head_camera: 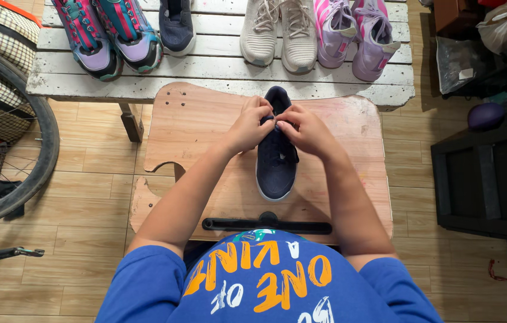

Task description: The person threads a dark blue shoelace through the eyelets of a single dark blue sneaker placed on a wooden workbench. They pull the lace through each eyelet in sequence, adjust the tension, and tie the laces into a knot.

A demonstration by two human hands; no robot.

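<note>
A dark navy sneaker [276,164] with a white sole edge lies on a small worn wooden board [205,125] in front of me, its toe pointing toward me. My left hand [250,124] and my right hand [306,128] meet over the sneaker's upper part, fingers pinched together on its laces near the tongue. Both hands touch the shoe.
A white slatted bench [217,72] behind the board carries a colourful teal and purple pair [110,36], one dark navy shoe [177,27], a beige pair [278,33] and a pink pair [358,36]. A bicycle wheel [23,173] stands left; dark shelving [486,173] right.
</note>
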